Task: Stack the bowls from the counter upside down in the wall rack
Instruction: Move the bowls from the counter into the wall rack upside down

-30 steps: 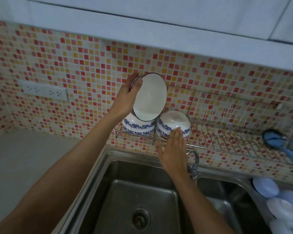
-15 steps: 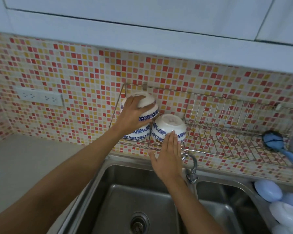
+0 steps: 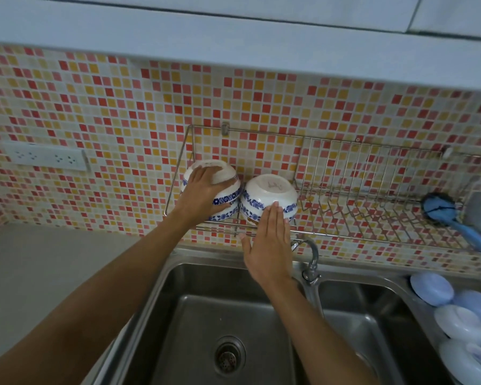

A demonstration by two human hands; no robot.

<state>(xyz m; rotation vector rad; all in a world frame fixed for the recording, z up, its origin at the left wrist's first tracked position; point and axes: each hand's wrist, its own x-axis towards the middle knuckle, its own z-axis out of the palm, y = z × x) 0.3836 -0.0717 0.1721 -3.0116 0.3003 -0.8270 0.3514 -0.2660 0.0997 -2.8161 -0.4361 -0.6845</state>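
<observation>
Wall rack (image 3: 345, 190) on tiles above sink (image 3: 206, 315). In rack's left end, two upside-down bowl stacks side by side, touching: left stack (image 3: 228, 187) under left hand (image 3: 203, 195), right stack (image 3: 270, 193) behind right hand (image 3: 270, 245). Tap (image 3: 311, 262) below rack. Socket (image 3: 45, 157) far left.

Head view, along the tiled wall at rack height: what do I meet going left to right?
Wall socket → left bowl stack under the left hand → right bowl stack touched by the right hand → bare rack slots → blue brush.
</observation>
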